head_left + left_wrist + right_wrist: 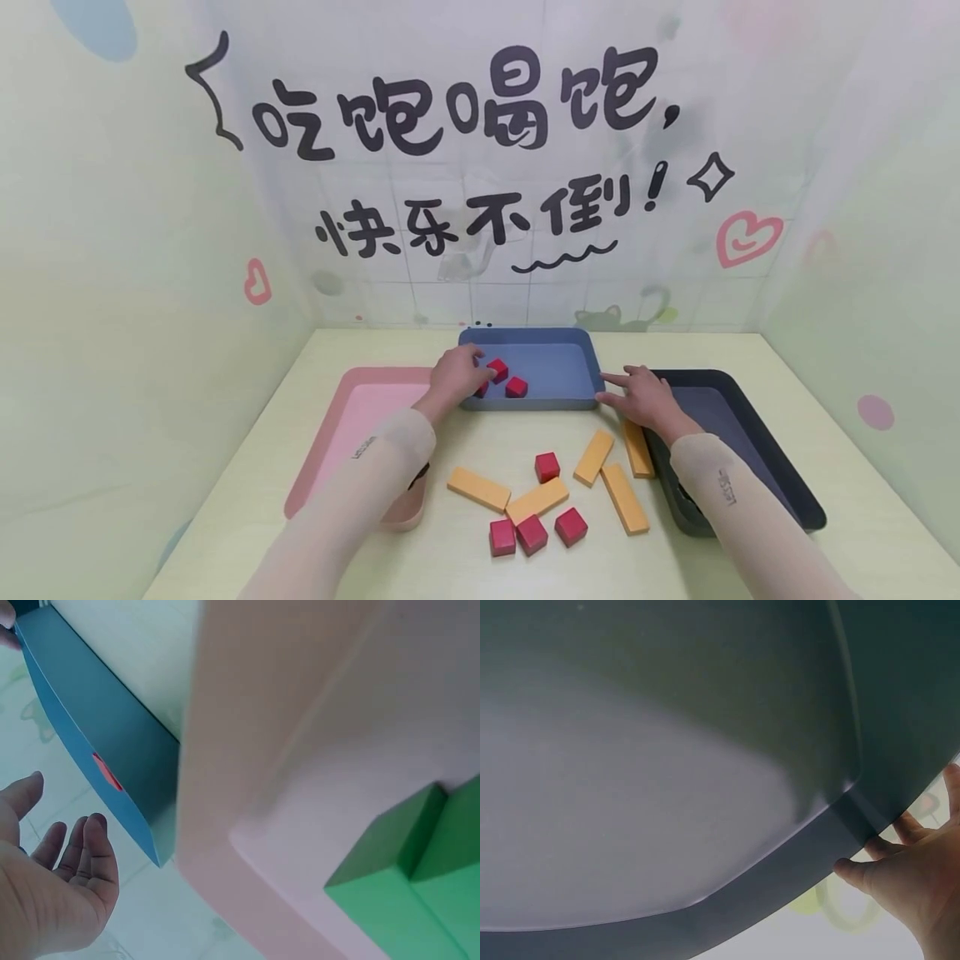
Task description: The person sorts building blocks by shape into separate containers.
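My left hand point(457, 372) reaches over the left end of a blue tray point(558, 367), its fingers beside red cubes point(517, 387). In the left wrist view the same hand point(64, 892) has loosely bent fingers and a bare palm. Three red cubes lie in the blue tray, one partly hidden by the hand. My right hand point(643, 396) has its fingers stretched out, fingertips right at the tray's right wall. Its wrist passes over the near-left side of a dark tray point(712, 408).
A pink tray point(322, 458) stands left, partly under my left forearm; green blocks point(390, 862) lie in it. Several red cubes point(571, 527) and yellow-orange bars point(625, 498) lie scattered on the table between my arms. A printed curtain point(525, 300) hangs behind.
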The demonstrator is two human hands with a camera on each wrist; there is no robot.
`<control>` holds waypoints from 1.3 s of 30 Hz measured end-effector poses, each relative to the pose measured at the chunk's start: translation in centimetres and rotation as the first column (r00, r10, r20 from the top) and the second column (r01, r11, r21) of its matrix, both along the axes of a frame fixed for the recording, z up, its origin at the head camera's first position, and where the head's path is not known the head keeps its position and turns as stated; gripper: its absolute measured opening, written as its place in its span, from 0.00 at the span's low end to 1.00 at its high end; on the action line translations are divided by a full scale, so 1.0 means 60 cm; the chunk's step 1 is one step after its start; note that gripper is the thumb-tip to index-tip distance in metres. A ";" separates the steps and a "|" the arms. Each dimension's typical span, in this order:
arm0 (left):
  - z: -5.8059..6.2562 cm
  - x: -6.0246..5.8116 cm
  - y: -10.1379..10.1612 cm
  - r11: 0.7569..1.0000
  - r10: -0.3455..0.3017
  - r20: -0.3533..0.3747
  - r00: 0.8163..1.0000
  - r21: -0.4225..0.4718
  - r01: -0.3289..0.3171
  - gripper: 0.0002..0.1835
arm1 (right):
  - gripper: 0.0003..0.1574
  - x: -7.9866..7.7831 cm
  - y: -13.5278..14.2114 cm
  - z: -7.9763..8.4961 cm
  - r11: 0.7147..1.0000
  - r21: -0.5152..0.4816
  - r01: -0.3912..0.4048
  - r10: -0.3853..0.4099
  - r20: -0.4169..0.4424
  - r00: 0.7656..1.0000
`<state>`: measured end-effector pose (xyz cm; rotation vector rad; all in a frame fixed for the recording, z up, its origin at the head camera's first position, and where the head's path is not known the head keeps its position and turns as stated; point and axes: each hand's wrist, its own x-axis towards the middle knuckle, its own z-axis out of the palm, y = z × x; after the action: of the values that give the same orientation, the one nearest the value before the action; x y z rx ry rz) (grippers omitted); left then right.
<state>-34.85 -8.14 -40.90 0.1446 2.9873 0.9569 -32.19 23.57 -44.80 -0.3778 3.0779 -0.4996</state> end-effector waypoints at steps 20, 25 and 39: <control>0.000 0.055 0.018 0.982 -0.180 -0.009 0.984 0.055 0.180 0.22 | 0.35 0.005 -0.003 0.005 1.000 0.002 -0.008 0.008 -0.005 1.000; -0.002 0.079 0.027 0.969 -0.228 0.010 0.974 0.097 0.226 0.23 | 0.35 0.005 -0.002 0.003 1.000 0.010 -0.012 0.012 -0.016 1.000; -0.032 0.141 0.061 0.937 -0.340 0.104 0.935 0.128 0.326 0.23 | 0.35 0.005 -0.004 0.003 1.000 0.024 -0.010 0.010 -0.016 1.000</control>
<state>-26.36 -4.48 -42.79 0.5519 2.6752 1.0404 -31.88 23.32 -44.59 -0.3987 3.0927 -0.4609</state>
